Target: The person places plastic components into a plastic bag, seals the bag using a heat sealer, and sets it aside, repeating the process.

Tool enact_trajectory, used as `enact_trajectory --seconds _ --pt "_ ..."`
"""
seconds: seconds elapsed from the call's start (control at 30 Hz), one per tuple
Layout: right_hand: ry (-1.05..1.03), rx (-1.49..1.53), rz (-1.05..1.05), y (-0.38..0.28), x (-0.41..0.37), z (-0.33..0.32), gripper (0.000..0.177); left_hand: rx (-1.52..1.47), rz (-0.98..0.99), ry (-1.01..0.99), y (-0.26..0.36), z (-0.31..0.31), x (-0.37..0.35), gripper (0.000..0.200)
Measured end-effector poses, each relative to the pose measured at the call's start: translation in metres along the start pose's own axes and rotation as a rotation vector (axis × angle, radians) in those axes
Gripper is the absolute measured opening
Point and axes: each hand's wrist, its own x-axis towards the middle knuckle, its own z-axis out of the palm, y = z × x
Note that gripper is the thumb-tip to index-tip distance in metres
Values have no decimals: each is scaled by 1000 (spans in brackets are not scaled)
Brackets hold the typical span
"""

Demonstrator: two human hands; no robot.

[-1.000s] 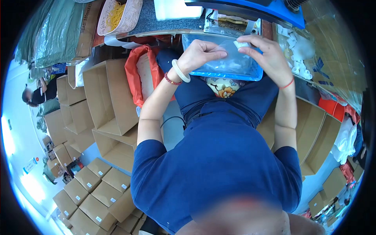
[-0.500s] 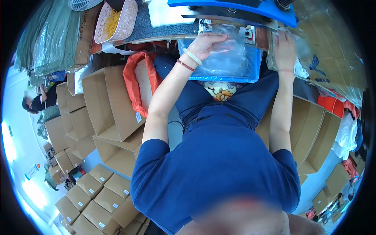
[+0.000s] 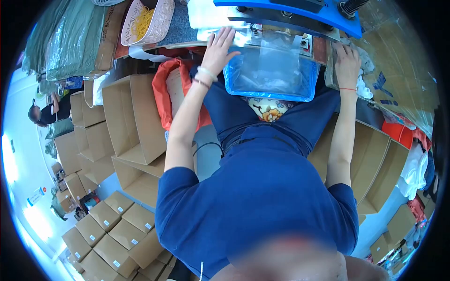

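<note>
My left hand (image 3: 219,52) is stretched out, thumb apart, with its fingertips at the near edge of a stack of clear plastic bags (image 3: 204,16). It holds nothing. A blue tray (image 3: 269,97) rests over my lap with clear bags (image 3: 276,70) in it; one reaches up to the blue machine (image 3: 311,14). My right hand (image 3: 348,63) lies at the bench edge, right of the tray, with fingers slightly bent and apart on clear plastic (image 3: 329,70). Nothing shows in its grip.
A white basket (image 3: 161,25) of yellow bands stands at the back left. Beside my left arm are a red bag (image 3: 161,93) and open cartons (image 3: 147,122). Plastic-covered cardboard (image 3: 393,56) lies on the right. Another person (image 3: 47,114) is at the far left.
My left hand has moved left, away from the clear bag above the tray, to the stack of bags, and its fingers have opened. My right hand stays at the bench edge.
</note>
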Motion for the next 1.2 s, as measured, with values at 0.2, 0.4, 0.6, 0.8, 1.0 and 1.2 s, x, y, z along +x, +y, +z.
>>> enact_trajectory --seconds 0.2,0.4,0.6,0.8,1.0,1.2 --pt "-69 -40 -142 16 1 8 39 -62 28 250 0 -5 4 23" --pt "93 101 154 -5 -5 -26 24 -115 -47 184 -6 -21 6 17" --pt "232 45 23 18 -9 -7 27 -594 -409 224 61 -74 2 15" --pt "168 738 326 -63 -26 -79 24 -1045 -549 -72 93 -96 14 19" --pt "-66 1112 156 -117 -16 -110 24 -1158 -590 -237 110 -86 20 18" --pt "-244 926 -130 -108 3 -103 25 -1170 -502 -376 108 -84 27 21"
